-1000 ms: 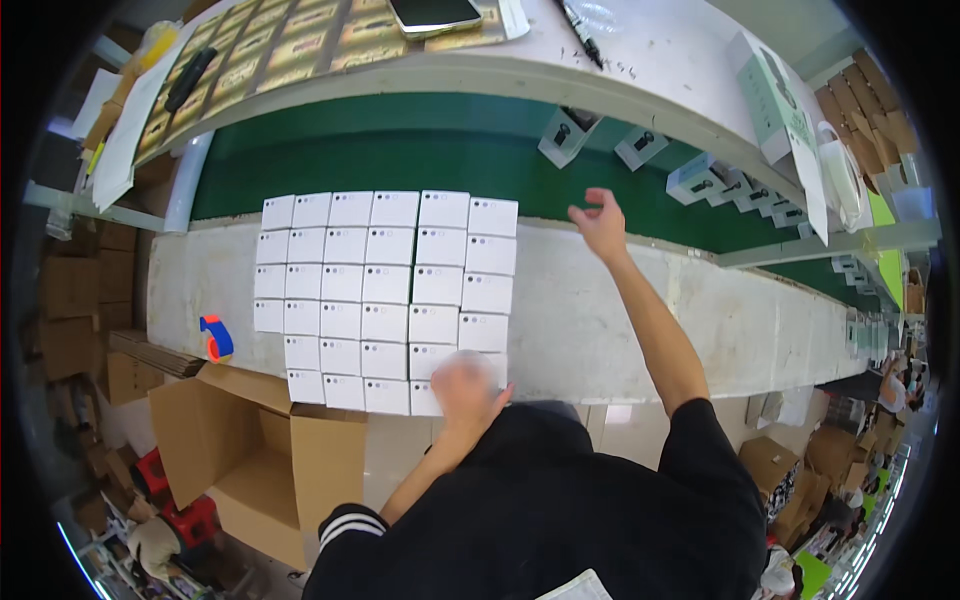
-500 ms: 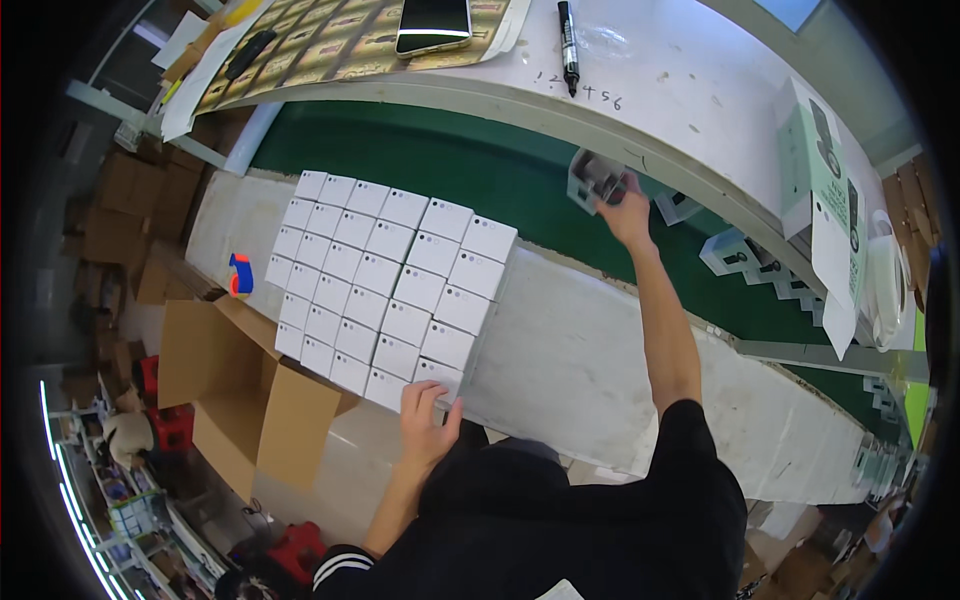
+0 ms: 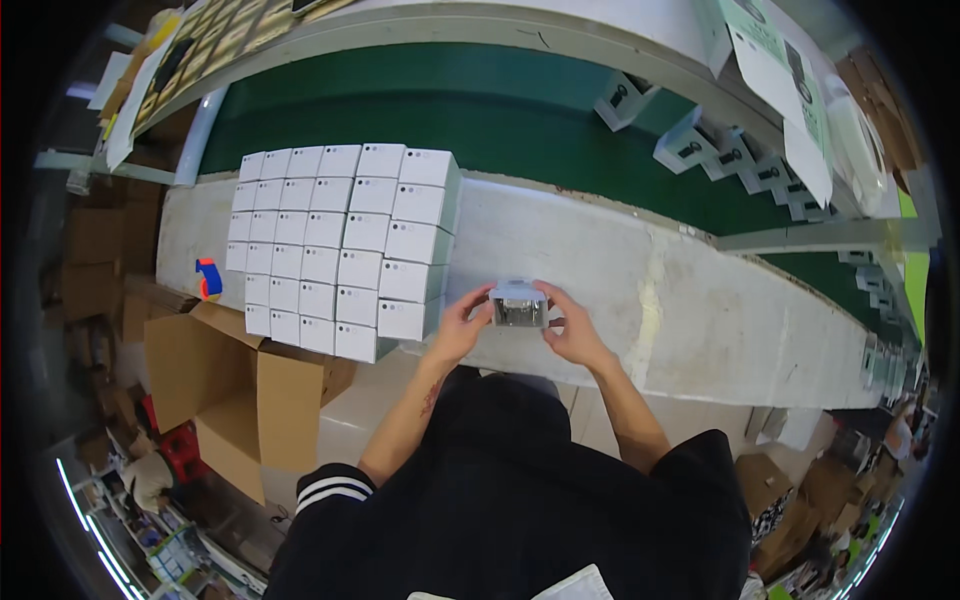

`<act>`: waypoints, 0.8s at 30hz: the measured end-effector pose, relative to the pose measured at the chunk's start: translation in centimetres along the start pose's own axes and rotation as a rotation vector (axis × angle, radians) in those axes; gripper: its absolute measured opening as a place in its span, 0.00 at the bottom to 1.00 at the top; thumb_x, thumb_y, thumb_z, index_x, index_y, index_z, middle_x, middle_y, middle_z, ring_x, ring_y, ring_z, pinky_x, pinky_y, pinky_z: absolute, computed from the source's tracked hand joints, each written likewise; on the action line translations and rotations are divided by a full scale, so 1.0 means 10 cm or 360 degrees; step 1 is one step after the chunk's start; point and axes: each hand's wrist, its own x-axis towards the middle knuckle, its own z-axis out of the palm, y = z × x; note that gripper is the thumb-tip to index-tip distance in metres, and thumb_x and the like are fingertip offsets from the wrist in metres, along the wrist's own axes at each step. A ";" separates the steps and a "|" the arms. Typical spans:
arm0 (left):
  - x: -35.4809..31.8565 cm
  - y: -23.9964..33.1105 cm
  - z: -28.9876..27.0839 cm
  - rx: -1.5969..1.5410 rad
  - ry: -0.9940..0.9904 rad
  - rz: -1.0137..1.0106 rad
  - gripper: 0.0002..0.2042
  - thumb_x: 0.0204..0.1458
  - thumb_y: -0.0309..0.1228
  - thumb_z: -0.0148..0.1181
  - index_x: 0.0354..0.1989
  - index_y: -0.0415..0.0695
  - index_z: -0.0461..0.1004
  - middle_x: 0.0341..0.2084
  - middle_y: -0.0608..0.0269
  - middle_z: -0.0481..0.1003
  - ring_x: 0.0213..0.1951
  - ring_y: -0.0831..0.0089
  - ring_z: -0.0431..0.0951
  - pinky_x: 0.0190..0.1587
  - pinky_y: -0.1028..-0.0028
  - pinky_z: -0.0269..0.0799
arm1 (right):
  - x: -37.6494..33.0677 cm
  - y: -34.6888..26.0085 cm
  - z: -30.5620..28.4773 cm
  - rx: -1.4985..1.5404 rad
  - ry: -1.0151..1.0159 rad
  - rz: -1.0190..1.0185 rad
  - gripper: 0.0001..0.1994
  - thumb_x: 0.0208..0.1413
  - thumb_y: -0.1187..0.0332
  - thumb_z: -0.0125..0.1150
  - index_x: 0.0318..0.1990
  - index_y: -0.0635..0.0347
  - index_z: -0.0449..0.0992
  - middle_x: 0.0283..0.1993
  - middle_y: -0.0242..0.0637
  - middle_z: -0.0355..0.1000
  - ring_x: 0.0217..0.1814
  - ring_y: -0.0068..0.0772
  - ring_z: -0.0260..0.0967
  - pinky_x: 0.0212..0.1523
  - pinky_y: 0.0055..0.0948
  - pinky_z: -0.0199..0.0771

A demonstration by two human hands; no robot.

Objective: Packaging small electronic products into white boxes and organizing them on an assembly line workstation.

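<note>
Between my two hands, over the pale work surface, is a small box (image 3: 520, 304) with a pale top edge and a dark, glossy inside or face; which of these I cannot tell. My left hand (image 3: 464, 322) grips its left side, thumb and fingers pressed to it. On the right side my right hand (image 3: 574, 332) holds it the same way. To the left of my left hand stands a block of small white boxes (image 3: 340, 255), packed closely in rows, each with small dark marks near a corner.
An opened cardboard carton (image 3: 225, 390) sits below the white boxes. Behind runs a green conveyor belt (image 3: 400, 100) carrying several light boxes (image 3: 690, 145) at right, under a white shelf (image 3: 440, 25). A blue and orange tape dispenser-like item (image 3: 209, 279) lies at far left.
My right hand has brought the small box from the green belt to the near work surface. My left hand has left the white boxes and taken hold of it too. The view has shifted.
</note>
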 end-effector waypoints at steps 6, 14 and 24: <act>0.07 0.03 0.04 -0.0136 -0.0178 0.0107 0.20 0.49 0.29 0.67 0.52 0.42 0.75 0.44 0.62 0.76 0.46 0.76 0.73 0.45 0.75 0.71 | -0.04 0.20 -0.05 0.1522 -0.0028 0.0627 0.26 0.45 0.78 0.65 0.55 0.58 0.72 0.49 0.29 0.72 0.44 0.26 0.67 0.45 0.26 0.74; 0.19 0.08 0.19 0.0241 0.0018 0.0184 0.16 0.46 0.23 0.68 0.45 0.40 0.77 0.43 0.60 0.76 0.40 0.76 0.76 0.37 0.74 0.75 | 0.25 -0.08 0.14 0.0042 0.0376 0.0115 0.14 0.46 0.80 0.66 0.42 0.57 0.78 0.44 0.32 0.73 0.39 0.24 0.66 0.34 0.23 0.71; -0.08 0.39 -0.02 0.1766 -0.0166 0.1414 0.21 0.50 0.27 0.61 0.54 0.41 0.71 0.57 0.50 0.67 0.56 0.53 0.68 0.53 0.61 0.67 | 0.04 -0.27 -0.17 -0.0766 -0.0054 -0.0682 0.18 0.50 0.78 0.59 0.50 0.58 0.76 0.60 0.43 0.66 0.60 0.48 0.62 0.55 0.38 0.70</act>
